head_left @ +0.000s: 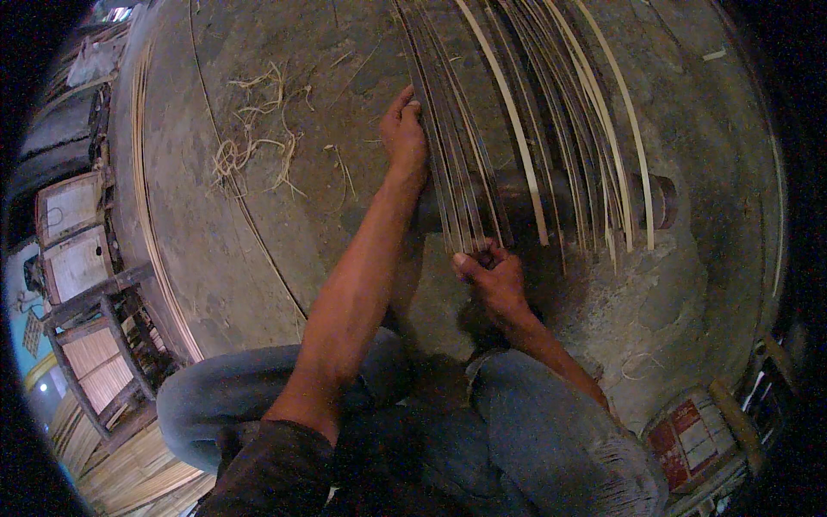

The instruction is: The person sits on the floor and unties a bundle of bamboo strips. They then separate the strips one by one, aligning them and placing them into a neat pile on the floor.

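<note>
Long thin bamboo-like strips, dark brown ones point(450, 164) in a narrow bundle, run from the top of the view down toward me. Against the bundle's left edge, my left hand point(403, 138) is closed, its thumb and curled fingers on the outermost strips. My right hand point(498, 280) pinches the near ends of the same bundle between thumb and fingers. To the right lie more strips, dark and pale point(594, 129), fanned apart. Under them all rests a dark round log or pipe point(564, 202), lying crosswise.
Curly pale shavings point(250, 155) lie on the concrete floor point(284, 233) at left. One long thin strip point(258, 237) crosses there. Bundled pale strips point(142, 172) and a wooden frame point(108, 345) line the left side. A red-and-white object point(689, 439) stands at lower right.
</note>
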A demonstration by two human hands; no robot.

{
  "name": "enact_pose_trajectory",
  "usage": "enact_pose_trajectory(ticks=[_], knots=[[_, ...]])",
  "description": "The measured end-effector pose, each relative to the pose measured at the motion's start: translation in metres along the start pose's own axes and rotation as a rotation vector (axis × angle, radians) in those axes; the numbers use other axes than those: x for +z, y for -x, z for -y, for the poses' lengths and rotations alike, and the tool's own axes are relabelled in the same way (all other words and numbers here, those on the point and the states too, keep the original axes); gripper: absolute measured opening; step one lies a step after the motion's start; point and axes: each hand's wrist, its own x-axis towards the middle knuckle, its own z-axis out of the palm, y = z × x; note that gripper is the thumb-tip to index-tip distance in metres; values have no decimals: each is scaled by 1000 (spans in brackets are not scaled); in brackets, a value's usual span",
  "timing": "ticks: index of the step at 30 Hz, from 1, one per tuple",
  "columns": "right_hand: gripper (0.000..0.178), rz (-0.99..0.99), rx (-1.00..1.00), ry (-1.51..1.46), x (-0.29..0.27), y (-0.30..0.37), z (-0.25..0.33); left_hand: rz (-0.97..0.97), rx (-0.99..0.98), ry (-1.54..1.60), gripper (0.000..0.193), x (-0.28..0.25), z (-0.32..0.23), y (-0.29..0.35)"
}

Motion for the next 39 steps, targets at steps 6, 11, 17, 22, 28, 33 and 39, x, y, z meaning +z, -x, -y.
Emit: enact_pose_trajectory(ticks=[6,11,17,22,28,33,39], knots=[[28,55,-6,-95,-2,1,2,-4,27,-78,37,5,-14,10],[29,35,5,-103,-8,7,-2,-5,97,-255,45,4,-19,12],[28,-88,25,-283,-24,7,10,-277,634,-775,42,3,4,0],[23,-55,27,-147,-30,0,-4,41,736,-851,39,13,-17,18],[19,-178,14,-206,-13,10,28,27,731,-835,41,13,-15,16],[19,-150,-48,-52,-22,-4,3,41,682,-839,46,17,-19,18],[19,-139,53,-247,-17,5,15,29,664,-849,48,15,-18,20]])
